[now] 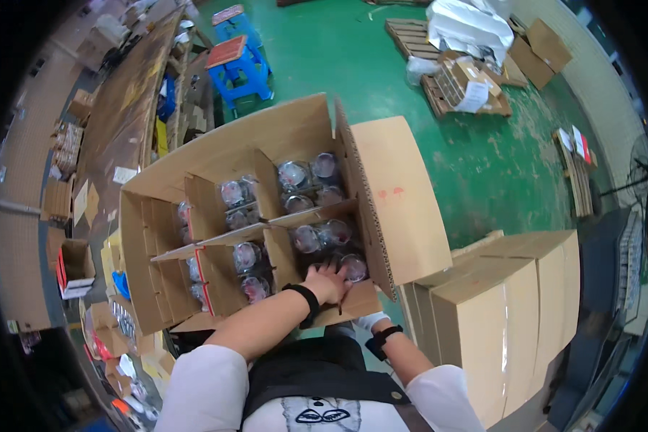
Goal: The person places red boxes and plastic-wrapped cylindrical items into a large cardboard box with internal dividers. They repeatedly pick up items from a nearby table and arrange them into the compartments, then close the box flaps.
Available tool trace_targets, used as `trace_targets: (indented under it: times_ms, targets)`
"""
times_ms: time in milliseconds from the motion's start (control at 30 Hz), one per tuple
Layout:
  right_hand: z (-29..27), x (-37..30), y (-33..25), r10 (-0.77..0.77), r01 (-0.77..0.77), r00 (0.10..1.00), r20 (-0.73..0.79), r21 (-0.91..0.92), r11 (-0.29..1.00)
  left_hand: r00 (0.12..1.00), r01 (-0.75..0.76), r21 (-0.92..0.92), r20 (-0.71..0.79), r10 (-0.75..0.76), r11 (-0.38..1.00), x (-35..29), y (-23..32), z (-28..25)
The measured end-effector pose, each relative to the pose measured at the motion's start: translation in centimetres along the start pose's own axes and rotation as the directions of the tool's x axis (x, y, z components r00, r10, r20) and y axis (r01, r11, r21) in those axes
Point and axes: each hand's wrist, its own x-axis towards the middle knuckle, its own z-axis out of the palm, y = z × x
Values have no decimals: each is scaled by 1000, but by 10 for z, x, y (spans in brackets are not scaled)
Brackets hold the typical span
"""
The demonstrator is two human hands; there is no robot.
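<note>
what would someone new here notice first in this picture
Probably the big open cardboard carton at the centre, split by dividers around clear round-topped containers, with the left hand inside its near right part. Next come the bright green floor beyond it and two blue stools with reddish tops at the upper left.
</note>
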Motion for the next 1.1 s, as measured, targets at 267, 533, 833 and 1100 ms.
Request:
trace_targets:
  times_ms: [267,533,833,1100]
  targets:
    - [69,31,54,-45,110,982,185,-358,927,733,-679,-501,-427,529,537,-219,-64,-27]
    - [4,45,19,135,72,920,368,-495,866,352,-341,-901,-386,-853,267,-364,-269,177]
    - [-129,-1,-222,291,-344,793,535,0,939,-50,216,-822,-548,-835,527,-431,-522,221]
    - [-151,17,-475,37,-95,984,173,339,936,89,420,-710,-587,-805,565,-367,-567,173]
